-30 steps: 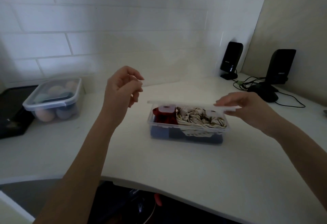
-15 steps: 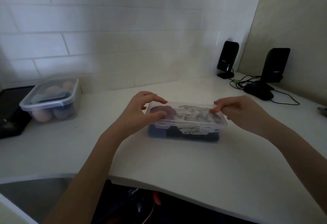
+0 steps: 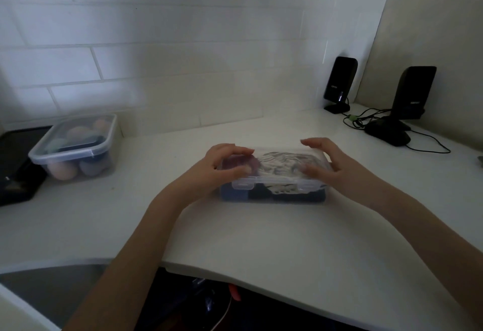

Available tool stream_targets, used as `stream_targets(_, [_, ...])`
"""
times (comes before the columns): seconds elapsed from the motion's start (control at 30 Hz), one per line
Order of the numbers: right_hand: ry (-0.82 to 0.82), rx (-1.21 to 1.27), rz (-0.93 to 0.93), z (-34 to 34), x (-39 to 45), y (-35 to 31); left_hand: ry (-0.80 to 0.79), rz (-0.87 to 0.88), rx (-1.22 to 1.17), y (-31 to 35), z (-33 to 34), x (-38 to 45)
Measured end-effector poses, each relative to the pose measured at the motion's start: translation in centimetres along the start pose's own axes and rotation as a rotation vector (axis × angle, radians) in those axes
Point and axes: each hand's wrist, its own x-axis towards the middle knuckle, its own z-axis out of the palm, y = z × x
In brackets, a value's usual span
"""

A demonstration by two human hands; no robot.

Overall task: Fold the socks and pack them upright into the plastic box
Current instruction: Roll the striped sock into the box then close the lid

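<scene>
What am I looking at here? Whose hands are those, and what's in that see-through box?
There is no machine here. A person wears a camera on their head, so you see what they see, looking down at a white counter. The left hand and right hand press on the lid of a clear plastic box. Folded socks show through it, red, patterned and dark ones. The latches at the front do not look snapped down yet. To the left sits another lidded container with rounded things inside. Two black speakers with cables stand at the back right.
</scene>
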Motion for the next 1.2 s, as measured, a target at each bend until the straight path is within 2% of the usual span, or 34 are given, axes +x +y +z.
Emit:
stream_targets(0.13, [-0.048, 0.056, -0.049, 0.6, -0.6, 1.3, 0.030, 0.068, 0.096, -0.9, 0.1, -0.4])
stream_targets(0.27, [-0.011, 0.009, -0.100, 0.8, -0.8, 1.7, 0.082, 0.143, 0.161, -1.5, 0.3, -0.3])
stream_targets(0.53, [0.027, 0.019, -0.084, 1.1, -0.5, 1.5, 0.082, 0.142, 0.187, -1.1, 0.2, -0.5])
stream_targets(0.67, [0.076, 0.003, -0.054, 1.9, 0.4, 0.8, 0.152, 0.004, 0.374, 0.0, -0.2, -1.0])
stream_targets(0.73, [0.090, 0.046, -0.065, 3.0, 1.5, 0.4, 0.224, 0.064, 0.531, 0.2, -0.4, -0.9])
stream_targets(0.8, [0.103, 0.073, -0.081, 4.7, 3.0, -0.1, 0.220, 0.151, 0.703, 0.1, -1.1, -0.6])
stream_targets(0.87, [0.129, 0.058, -0.086, 6.6, 4.7, -1.0, 0.222, 0.164, 0.827, -0.3, -2.1, -0.3])
stream_targets(0.97, [0.116, 0.038, -0.088, 9.2, 7.3, -2.6, 0.330, 0.222, 0.977, -1.8, -4.1, -0.2])
stream_targets(1.03, [0.109, 0.025, -0.104, 10.5, 8.8, -3.4, 0.347, 0.181, 1.064, -2.8, -5.2, -0.3])
stream_targets(1.2, [0.173, -0.016, -0.147, 14.9, 13.8, -4.8, 0.371, 0.035, 1.107, -5.0, -8.5, 0.5])
